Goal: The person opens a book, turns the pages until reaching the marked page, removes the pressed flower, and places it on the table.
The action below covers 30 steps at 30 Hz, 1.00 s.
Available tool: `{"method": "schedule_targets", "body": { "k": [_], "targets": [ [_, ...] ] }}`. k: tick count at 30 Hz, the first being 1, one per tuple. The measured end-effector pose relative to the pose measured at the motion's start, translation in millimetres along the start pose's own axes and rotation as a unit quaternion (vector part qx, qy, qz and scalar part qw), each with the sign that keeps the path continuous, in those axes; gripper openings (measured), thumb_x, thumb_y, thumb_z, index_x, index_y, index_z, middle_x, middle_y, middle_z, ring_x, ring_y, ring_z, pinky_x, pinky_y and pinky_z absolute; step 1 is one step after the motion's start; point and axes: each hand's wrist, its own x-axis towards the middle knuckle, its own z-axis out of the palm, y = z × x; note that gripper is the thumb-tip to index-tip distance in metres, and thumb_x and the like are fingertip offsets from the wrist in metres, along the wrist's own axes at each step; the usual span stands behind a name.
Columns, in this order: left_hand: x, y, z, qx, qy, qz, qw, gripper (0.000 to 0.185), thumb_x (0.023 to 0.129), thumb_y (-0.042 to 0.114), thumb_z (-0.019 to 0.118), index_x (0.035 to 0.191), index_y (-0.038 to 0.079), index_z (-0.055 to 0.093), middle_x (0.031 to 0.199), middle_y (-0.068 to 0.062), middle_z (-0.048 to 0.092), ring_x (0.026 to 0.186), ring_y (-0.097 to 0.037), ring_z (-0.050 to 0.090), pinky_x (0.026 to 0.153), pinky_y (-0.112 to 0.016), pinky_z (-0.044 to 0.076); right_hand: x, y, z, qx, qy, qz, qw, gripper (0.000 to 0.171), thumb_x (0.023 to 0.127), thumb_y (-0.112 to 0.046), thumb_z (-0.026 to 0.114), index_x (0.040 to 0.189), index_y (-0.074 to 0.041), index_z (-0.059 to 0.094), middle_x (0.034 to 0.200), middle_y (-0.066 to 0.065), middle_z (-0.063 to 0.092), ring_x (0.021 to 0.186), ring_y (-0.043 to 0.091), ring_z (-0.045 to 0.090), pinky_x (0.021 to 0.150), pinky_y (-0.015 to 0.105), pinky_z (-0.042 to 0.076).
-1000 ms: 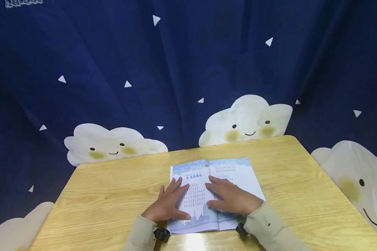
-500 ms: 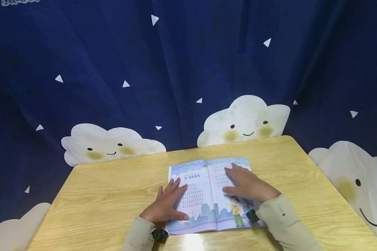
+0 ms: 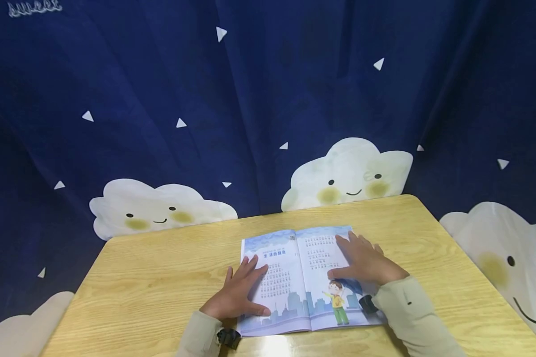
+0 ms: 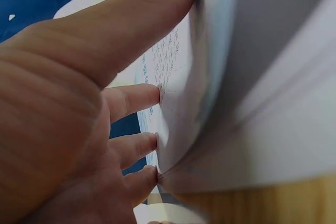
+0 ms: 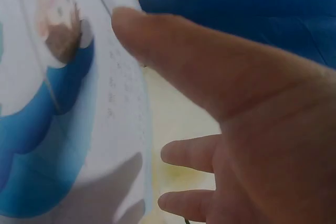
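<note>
My left hand lies flat on the left page of the book, fingers straight and spread, thumb stretched along the lower part of the page; it grips nothing. In the left wrist view the fingertips press against the printed page and the thumb lies along the paper, with the page edges curving away beside them. The book lies open on the table, at its middle and toward the near edge, its spine running away from me. The left page bears a blue heading and columns of small print over a skyline drawing. The right page shows more print and, lower down, a drawn child in a yellow top and green trousers. My right hand rests on the outer half of the right page, fingers extended and slightly apart, palm down, holding nothing; its outer fingers reach the page edge. In the right wrist view the thumb hovers over the print, and the other fingers hang relaxed beyond the page edge. Behind the table hangs a dark blue curtain printed with smiling clouds.
</note>
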Motion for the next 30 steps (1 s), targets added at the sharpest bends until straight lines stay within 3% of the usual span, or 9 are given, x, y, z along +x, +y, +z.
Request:
{"method": "schedule_targets", "body": {
  "k": [8,18,30],
  "targets": [
    [0.0,0.5,-0.8,-0.004,0.002,0.001,1.0,0.105,0.066,0.058,0.08,0.151,0.015,0.035,0.16,-0.014,0.013,0.147,-0.037,0.002,0.11,-0.067,-0.004,0,-1,4,0.004,0.007,0.013,1.0,0.119,0.067,-0.068,0.073,0.154,-0.006,0.02,0.153,0.035,0.011,0.139,0.056,0.006,0.102,0.076,0.004],
    [0.8,-0.4,-3.3,0.001,0.0,-0.001,1.0,0.105,0.066,0.059,0.079,0.151,0.016,0.034,0.161,-0.013,0.012,0.147,-0.036,0.001,0.11,-0.066,-0.003,8,3,15,0.011,0.022,0.026,0.999,0.126,0.062,-0.07,0.075,0.154,-0.006,0.019,0.155,0.032,0.01,0.141,0.052,0.003,0.102,0.076,-0.003],
    [-0.4,1.5,-0.1,-0.007,-0.001,-0.004,1.0,0.105,0.066,0.058,0.08,0.151,0.015,0.034,0.161,-0.013,0.012,0.147,-0.036,0.001,0.11,-0.066,-0.004,10,5,20,-0.004,0.042,0.045,0.998,0.142,0.051,-0.073,0.079,0.152,0.004,0.015,0.155,0.028,0.018,0.142,0.049,0.012,0.1,0.075,-0.01]
  ]
}}
